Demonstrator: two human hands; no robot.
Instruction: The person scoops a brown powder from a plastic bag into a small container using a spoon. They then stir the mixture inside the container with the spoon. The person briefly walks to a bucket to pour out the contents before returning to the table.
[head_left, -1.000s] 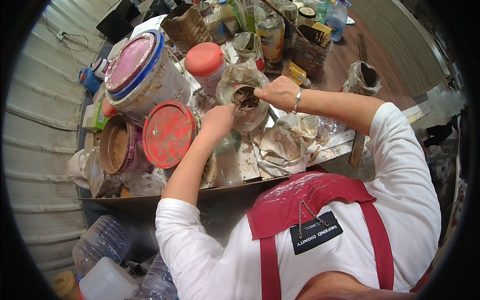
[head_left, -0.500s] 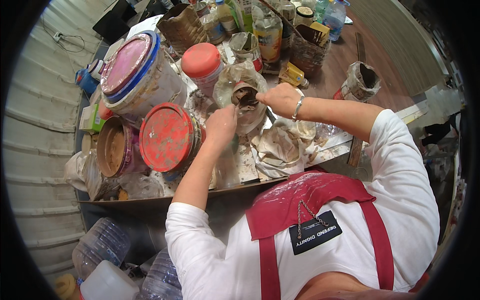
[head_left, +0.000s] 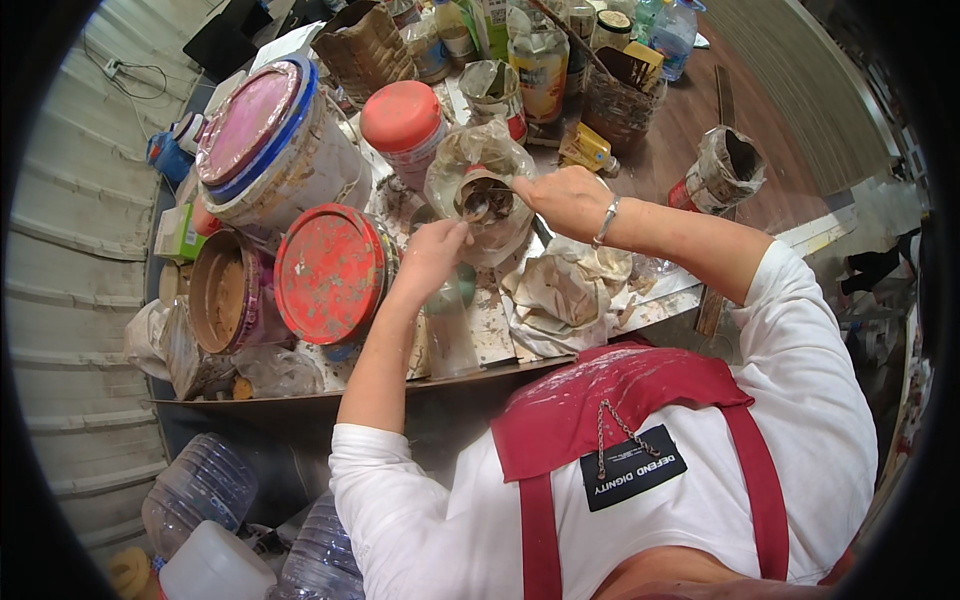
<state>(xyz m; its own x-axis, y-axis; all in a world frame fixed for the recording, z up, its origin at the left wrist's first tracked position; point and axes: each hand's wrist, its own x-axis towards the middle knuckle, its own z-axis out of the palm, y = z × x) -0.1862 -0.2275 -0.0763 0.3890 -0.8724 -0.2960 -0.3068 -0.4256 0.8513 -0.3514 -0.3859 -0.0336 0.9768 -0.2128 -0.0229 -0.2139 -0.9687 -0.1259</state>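
Note:
A can lined with a crumpled clear plastic bag (head_left: 498, 152) stands in front of me, its mouth turned toward me. Brown, wet-looking stuff (head_left: 488, 204) lies inside it. My right hand (head_left: 572, 202) is closed at the right side of the mouth on a thin tool whose other end reaches over the opening; its kind cannot be made out. At the lower left of the mouth, my left hand (head_left: 432, 258) is pinched close to the bag, and what its fingertips hold is too small to tell. A crumpled off-white cloth or bag (head_left: 565, 292) lies just below.
To the left stand a red-lidded bucket (head_left: 330, 272), a large bucket with a blue rim (head_left: 285, 165) and a red-capped tub (head_left: 403, 125). A yellow bottle (head_left: 588, 150) lies beyond my right hand. A bag-lined can (head_left: 720, 170) stands farther right. Jars and bottles crowd the back.
My left hand has moved slightly down and left, away from the mouth. My right hand has shifted a little, and more of the can's inside shows.

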